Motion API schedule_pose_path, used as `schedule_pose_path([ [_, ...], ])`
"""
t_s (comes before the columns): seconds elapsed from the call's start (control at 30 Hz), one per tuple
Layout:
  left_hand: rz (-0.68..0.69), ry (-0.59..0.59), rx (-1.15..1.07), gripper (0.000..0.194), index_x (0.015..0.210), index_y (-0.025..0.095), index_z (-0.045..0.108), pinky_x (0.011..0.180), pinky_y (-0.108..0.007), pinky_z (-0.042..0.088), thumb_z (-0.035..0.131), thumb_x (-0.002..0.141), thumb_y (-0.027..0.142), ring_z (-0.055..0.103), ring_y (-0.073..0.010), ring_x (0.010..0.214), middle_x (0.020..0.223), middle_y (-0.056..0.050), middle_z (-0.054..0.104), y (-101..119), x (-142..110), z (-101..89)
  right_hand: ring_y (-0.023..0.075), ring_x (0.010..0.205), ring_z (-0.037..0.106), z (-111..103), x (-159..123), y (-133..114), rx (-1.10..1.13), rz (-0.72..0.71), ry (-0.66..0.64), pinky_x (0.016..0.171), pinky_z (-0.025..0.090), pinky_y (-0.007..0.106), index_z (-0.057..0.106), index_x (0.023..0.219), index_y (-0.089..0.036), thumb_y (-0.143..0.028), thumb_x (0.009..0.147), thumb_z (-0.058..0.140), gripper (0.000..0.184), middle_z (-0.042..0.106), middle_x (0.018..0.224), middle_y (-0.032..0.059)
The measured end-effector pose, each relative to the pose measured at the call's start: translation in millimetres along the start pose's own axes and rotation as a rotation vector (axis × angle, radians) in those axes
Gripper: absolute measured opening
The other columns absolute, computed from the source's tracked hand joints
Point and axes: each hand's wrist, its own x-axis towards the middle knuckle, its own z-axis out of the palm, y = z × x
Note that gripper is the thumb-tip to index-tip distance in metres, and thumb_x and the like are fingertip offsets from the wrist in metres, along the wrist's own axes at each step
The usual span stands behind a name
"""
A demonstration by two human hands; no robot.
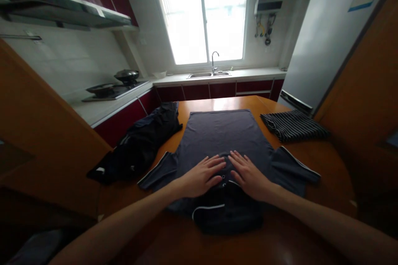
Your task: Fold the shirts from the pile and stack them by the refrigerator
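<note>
A dark grey-blue polo shirt (222,130) lies spread front side up on the wooden table, its collar (230,215) toward me and its hem at the far side. White piping edges the collar and both short sleeves, which stick out left and right. My left hand (203,175) rests flat on the chest just left of the button placket, fingers stretched out. On the other side of the buttons, my right hand (248,176) also lies flat, fingers extended. Both palms press on the cloth without gripping it.
Dark crumpled clothing (139,145) lies at the table's left edge. A folded black-and-white striped cloth (294,125) sits at the right. Beyond the wooden table (183,109) are a counter with a sink (200,75), a stove with pans (127,75), and a fridge (323,37).
</note>
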Motion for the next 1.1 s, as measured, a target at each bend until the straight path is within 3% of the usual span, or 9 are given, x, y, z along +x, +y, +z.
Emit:
schedule_pose_path([
  [0.1, 0.01, 0.014, -0.03, 0.062, 0.147, 0.03, 0.049, 0.113, -0.04, 0.037, 0.065, 0.09, 0.05, 0.05, -0.0265, 0.131, 0.142, -0.008, 0.054, 30.0, -23.4, -2.5, 0.027, 0.142, 0.041, -3.1, -26.4, -27.2, 0.093, -0.056, 0.005, 0.118, 0.033, 0.049, 0.058, 0.139, -0.021, -0.034, 0.099, 0.045, 0.043, 0.049, 0.152, 0.0119],
  [0.2, -0.052, -0.007, -0.02, 0.064, 0.137, 0.031, 0.058, 0.1, -0.036, 0.046, 0.078, 0.079, 0.046, 0.059, -0.0264, 0.113, 0.123, -0.007, 0.062, 39.4, -44.2, -0.4, 0.025, 0.117, 0.059, -10.7, -41.2, -36.7, 0.124, -0.06, 0.014, 0.105, 0.046, 0.04, 0.071, 0.115, -0.022, -0.034, 0.095, 0.056, 0.029, 0.065, 0.124, 0.0114],
  [0.37, -0.102, 0.034, -0.018, 0.019, 0.104, 0.024, 0.073, 0.08, -0.026, 0.046, 0.059, 0.093, 0.032, 0.063, -0.0179, 0.088, 0.099, -0.005, 0.066, 38.9, -50.2, 9.4, 0.0221, 0.091, 0.064, -21.4, -31.6, -38.7, 0.025, -0.004, -0.101, 0.082, 0.049, 0.032, 0.074, 0.091, -0.021, -0.034, 0.093, 0.059, 0.02, 0.068, 0.097, 0.0084],
  [0.53, -0.229, 0.063, -0.182, 0.032, 0.082, 0.016, 0.071, 0.063, -0.024, 0.039, 0.048, 0.097, 0.033, 0.055, -0.0135, 0.068, 0.074, -0.001, 0.063, 22.8, -31.0, 5.9, 0.021, 0.078, 0.065, -31.3, -11.8, -36.9, 0.003, 0.042, -0.288, 0.064, 0.041, 0.028, 0.073, 0.089, -0.023, -0.041, 0.086, 0.067, 0.02, 0.072, 0.087, 0.006],
  [0.7, -0.318, -0.064, -0.417, 0.028, 0.078, 0.015, 0.066, 0.057, -0.023, 0.033, 0.055, 0.089, 0.038, 0.047, -0.0117, 0.062, 0.067, 0.003, 0.056, 3.4, -18.1, 6.8, 0.0175, 0.071, 0.062, -28.5, -9.8, -31.0, 0.099, 0.072, -0.286, 0.059, 0.036, 0.026, 0.072, 0.086, -0.023, -0.038, 0.083, 0.071, 0.016, 0.072, 0.083, 0.0028],
  [0.83, -0.362, -0.011, -0.543, 0.032, 0.077, 0.016, 0.063, 0.056, -0.023, 0.033, 0.058, 0.088, 0.045, 0.044, -0.0113, 0.063, 0.067, 0.004, 0.053, 6.7, -18.9, 13.2, 0.0165, 0.072, 0.061, -24.2, -14.2, -28.4, 0.157, 0.09, -0.266, 0.062, 0.037, 0.025, 0.071, 0.087, -0.023, -0.035, 0.08, 0.074, 0.014, 0.07, 0.084, 0.0018],
  [1.0, -0.508, -0.059, -0.897, 0.034, 0.1, 0.018, 0.061, 0.055, -0.021, 0.036, 0.065, 0.083, 0.047, 0.047, -0.0102, 0.06, 0.074, 0.004, 0.057, 11.8, -23.5, 19.5, 0.0155, 0.071, 0.059, -21.9, -15.9, -26.7, 0.197, 0.113, -0.263, 0.063, 0.038, 0.026, 0.07, 0.086, -0.022, -0.032, 0.081, 0.074, 0.012, 0.07, 0.085, 0.0014],
  [1.1, -0.457, -0.027, -0.738, 0.032, 0.112, 0.02, 0.06, 0.058, -0.022, 0.039, 0.065, 0.084, 0.034, 0.051, -0.0112, 0.063, 0.079, 0.003, 0.06, 11.0, -25.4, 22.9, 0.0154, 0.071, 0.059, -20.7, -16.5, -24.4, 0.226, 0.115, -0.258, 0.063, 0.038, 0.025, 0.071, 0.089, -0.023, -0.032, 0.082, 0.072, 0.011, 0.069, 0.082, 0.0006],
])
